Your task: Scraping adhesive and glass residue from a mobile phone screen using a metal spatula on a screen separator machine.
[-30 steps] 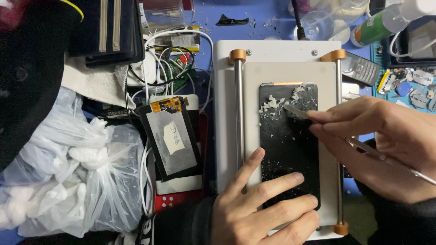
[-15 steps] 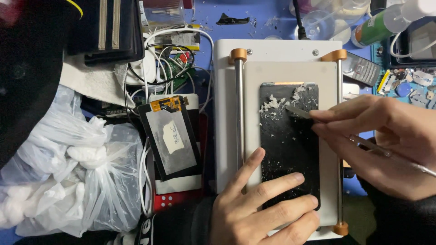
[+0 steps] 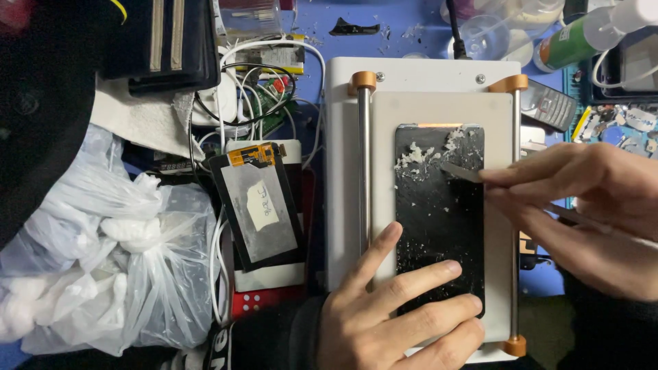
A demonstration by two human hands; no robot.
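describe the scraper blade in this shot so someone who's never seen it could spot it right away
Find the white machine with orange-capped rails. On its plate lies a black phone screen. The thin grey blade crosses its upper right, pinched by the right hand, its tip beside white scraped crumbs.

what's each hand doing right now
left hand: open, fingers flat on the black phone screen
right hand: closed on a thin metal scraper

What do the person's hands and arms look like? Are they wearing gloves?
No gloves. Both the left hand and the right hand are bare, with short, plain nails and no rings showing. Dark, blackish sleeves cover both arms to the wrists. White lettering shows on dark clothing beside the left sleeve.
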